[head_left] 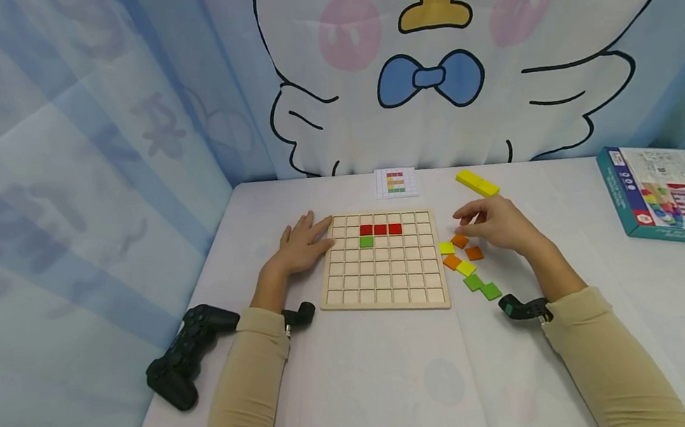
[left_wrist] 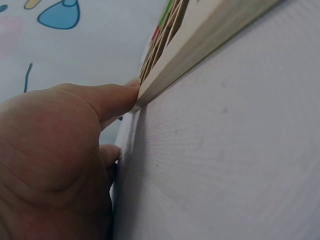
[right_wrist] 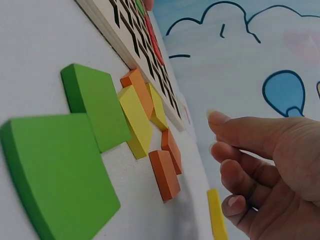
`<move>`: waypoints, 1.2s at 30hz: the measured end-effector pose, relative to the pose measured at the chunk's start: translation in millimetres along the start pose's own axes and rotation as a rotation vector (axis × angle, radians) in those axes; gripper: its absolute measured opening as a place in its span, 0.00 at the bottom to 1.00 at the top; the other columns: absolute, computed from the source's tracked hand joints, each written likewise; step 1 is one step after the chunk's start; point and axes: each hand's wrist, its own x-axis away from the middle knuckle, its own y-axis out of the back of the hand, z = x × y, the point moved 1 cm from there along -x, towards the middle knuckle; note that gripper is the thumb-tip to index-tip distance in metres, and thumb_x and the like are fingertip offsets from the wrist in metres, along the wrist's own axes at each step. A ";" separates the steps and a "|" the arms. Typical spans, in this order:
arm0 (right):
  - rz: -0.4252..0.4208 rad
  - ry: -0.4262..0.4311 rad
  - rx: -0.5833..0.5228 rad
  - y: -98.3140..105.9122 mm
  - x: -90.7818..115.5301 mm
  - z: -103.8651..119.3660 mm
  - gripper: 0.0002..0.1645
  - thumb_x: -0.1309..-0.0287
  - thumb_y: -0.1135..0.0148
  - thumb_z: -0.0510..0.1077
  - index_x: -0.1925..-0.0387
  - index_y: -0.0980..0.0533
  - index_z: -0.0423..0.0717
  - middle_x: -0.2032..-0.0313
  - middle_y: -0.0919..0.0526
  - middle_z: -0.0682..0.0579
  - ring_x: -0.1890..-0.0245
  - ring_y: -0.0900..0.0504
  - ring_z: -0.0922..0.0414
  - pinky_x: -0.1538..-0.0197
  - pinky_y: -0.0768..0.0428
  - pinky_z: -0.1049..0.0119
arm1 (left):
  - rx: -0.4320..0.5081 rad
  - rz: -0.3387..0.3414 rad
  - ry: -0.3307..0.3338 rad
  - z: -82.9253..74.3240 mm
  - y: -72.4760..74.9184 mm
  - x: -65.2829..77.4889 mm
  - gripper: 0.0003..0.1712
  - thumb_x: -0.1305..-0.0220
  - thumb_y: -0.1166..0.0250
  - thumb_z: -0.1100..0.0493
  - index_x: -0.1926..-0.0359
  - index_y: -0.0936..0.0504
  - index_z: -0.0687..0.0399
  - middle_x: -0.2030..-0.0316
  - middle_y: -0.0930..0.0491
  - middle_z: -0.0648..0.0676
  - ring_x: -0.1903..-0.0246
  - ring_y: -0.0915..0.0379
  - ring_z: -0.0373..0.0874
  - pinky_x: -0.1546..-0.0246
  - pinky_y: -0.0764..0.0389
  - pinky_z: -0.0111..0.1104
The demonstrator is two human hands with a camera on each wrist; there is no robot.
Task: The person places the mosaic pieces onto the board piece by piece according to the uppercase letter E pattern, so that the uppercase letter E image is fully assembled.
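A light wooden grid board (head_left: 380, 262) lies on the table, with three red tiles (head_left: 380, 229) in a row and one green tile (head_left: 366, 242) below the leftmost. My left hand (head_left: 303, 246) rests at the board's upper left edge, fingers spread, with a fingertip touching the wood in the left wrist view. Over the loose tiles to the right of the board hovers my right hand (head_left: 494, 223), fingers loosely bent and nothing visible between thumb and fingers. Beneath and beside it lie orange tiles (right_wrist: 164, 175), yellow tiles (right_wrist: 135, 122) and green tiles (right_wrist: 60, 170).
Behind the board lies a small pattern card (head_left: 395, 183) with coloured squares. A yellow bar (head_left: 477, 183) sits at the back right. A boxed game (head_left: 677, 195) is at the far right, and a black game controller (head_left: 190, 354) lies beside the left forearm.
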 end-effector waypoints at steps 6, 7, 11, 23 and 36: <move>0.017 0.000 -0.006 0.1 -0.4 -2.5 0.21 0.35 0.29 0.45 0.44 0.17 0.41 0.57 0.16 0.44 0.63 0.26 0.49 0.67 0.27 0.64 | -0.006 0.001 -0.005 1.4 -0.1 -1.0 0.37 0.19 0.50 0.42 0.16 0.47 0.41 0.16 0.65 0.61 0.16 0.73 0.57 0.19 0.75 0.54; 0.022 0.000 -0.007 0.1 -0.1 -2.0 0.20 0.34 0.29 0.44 0.44 0.17 0.40 0.56 0.16 0.44 0.63 0.26 0.49 0.67 0.27 0.65 | -0.009 0.003 -0.006 1.6 -0.2 -1.1 0.37 0.19 0.51 0.42 0.16 0.47 0.41 0.16 0.65 0.61 0.16 0.73 0.57 0.19 0.75 0.54; 0.050 -0.009 -0.010 0.0 1.5 -0.5 0.20 0.34 0.30 0.43 0.43 0.17 0.41 0.56 0.16 0.44 0.63 0.26 0.49 0.66 0.26 0.65 | -0.008 0.007 -0.008 1.6 0.1 -1.1 0.37 0.19 0.50 0.42 0.16 0.47 0.41 0.16 0.65 0.62 0.16 0.74 0.57 0.19 0.75 0.54; 0.076 -0.014 -0.016 -2.4 1.7 1.2 0.20 0.34 0.30 0.42 0.43 0.17 0.40 0.56 0.16 0.44 0.63 0.25 0.49 0.66 0.25 0.66 | -0.009 0.003 -0.017 0.7 0.7 -0.3 0.37 0.19 0.50 0.41 0.16 0.46 0.42 0.16 0.65 0.63 0.16 0.73 0.59 0.19 0.74 0.56; 0.137 0.058 -0.004 -9.5 -2.1 3.6 0.17 0.37 0.27 0.43 0.49 0.14 0.41 0.64 0.16 0.47 0.67 0.26 0.52 0.70 0.27 0.68 | -0.005 -0.001 -0.013 4.3 -1.5 -3.3 0.37 0.19 0.50 0.42 0.16 0.46 0.42 0.16 0.65 0.63 0.16 0.73 0.59 0.19 0.74 0.55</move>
